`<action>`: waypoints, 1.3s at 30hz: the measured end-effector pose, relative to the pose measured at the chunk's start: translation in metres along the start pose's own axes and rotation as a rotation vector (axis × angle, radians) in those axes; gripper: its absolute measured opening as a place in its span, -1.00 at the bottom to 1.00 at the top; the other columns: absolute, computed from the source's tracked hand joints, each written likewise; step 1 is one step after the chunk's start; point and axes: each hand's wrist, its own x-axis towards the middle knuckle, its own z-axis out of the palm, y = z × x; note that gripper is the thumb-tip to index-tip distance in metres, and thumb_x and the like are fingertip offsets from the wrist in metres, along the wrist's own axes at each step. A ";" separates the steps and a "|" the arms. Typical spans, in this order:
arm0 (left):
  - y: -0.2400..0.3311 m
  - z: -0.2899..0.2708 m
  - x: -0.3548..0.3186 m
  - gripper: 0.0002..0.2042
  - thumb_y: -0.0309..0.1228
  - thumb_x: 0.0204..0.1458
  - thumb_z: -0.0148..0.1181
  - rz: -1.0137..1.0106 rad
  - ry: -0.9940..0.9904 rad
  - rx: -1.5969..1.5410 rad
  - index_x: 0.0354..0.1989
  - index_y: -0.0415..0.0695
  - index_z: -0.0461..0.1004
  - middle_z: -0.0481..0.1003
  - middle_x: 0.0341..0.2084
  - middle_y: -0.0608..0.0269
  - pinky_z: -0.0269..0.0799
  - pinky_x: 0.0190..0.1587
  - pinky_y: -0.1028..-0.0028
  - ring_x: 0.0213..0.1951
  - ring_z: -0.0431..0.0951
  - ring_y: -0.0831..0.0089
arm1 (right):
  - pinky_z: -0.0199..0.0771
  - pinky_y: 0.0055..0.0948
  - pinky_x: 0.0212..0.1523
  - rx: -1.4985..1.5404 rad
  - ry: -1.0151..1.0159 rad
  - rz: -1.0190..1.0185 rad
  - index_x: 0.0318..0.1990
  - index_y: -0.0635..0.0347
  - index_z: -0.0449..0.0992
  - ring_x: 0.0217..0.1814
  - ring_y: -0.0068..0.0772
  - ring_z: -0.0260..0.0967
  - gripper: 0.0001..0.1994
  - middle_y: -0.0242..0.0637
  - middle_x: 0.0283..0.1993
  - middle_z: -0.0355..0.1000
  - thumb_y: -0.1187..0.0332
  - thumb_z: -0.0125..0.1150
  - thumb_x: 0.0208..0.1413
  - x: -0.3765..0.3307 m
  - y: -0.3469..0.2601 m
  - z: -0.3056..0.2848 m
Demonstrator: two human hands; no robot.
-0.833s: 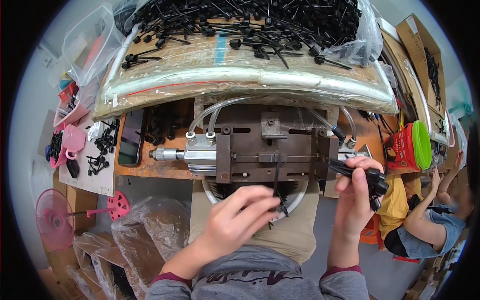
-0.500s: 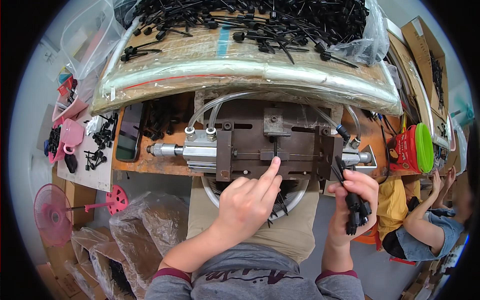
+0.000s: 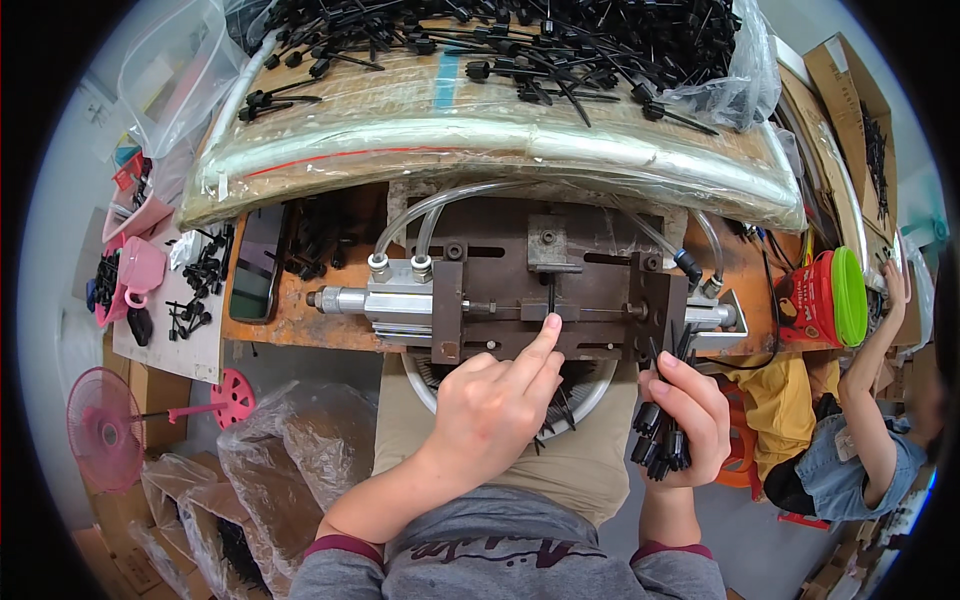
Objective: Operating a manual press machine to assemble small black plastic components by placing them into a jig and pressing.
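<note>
While a thin black pin (image 3: 551,296) stands upright in the slot of the metal press fixture (image 3: 545,292), the left hand (image 3: 495,405) touches its base with an extended forefinger, other fingers curled. Just beside the fixture's right end, the right hand (image 3: 686,415) is closed around a bundle of black pins (image 3: 660,440).

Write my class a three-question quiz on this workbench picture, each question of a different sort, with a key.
1. True or false: the left hand holds a bundle of black plastic parts.
2. What does the left hand's index fingertip touch? A) pink fan B) metal press fixture C) green lid
3. Fill in: the right hand grips a bundle of ____ parts.

Key:
1. False; the right hand holds the black plastic parts.
2. B, the metal press fixture.
3. Black.
</note>
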 end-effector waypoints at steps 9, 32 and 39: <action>-0.003 0.013 -0.010 -0.76 -0.51 -0.20 0.43 -0.004 0.128 -0.152 -0.29 -0.21 0.59 0.56 -0.01 0.13 0.47 -0.39 0.53 -0.41 0.61 0.46 | 0.55 -0.43 -0.28 -0.068 0.008 0.022 -0.16 0.28 0.60 -0.24 -0.27 0.52 -0.70 -0.07 -0.03 0.48 0.59 0.37 -0.15 -0.006 -0.004 0.001; -0.001 -0.037 -0.044 -0.76 -0.80 -0.07 0.27 -0.504 -0.136 -1.519 -0.18 -0.42 0.57 0.54 -0.11 -0.08 0.63 0.02 0.31 -0.07 0.62 0.19 | 0.53 -0.51 -0.44 -0.011 -0.019 -0.053 -0.19 0.26 0.65 -0.39 -0.34 0.52 -0.66 -0.19 -0.06 0.43 0.61 0.44 -0.24 -0.010 -0.013 0.006; 0.002 -0.039 -0.043 -0.76 -0.69 -0.13 0.39 -0.518 -0.132 -1.406 -0.23 -0.32 0.63 0.60 -0.19 0.03 0.61 -0.04 0.39 -0.13 0.64 0.31 | 0.54 -0.50 -0.44 -0.009 -0.020 -0.053 -0.19 0.26 0.65 -0.37 -0.32 0.54 -0.66 -0.20 -0.05 0.45 0.59 0.43 -0.25 -0.012 -0.013 0.007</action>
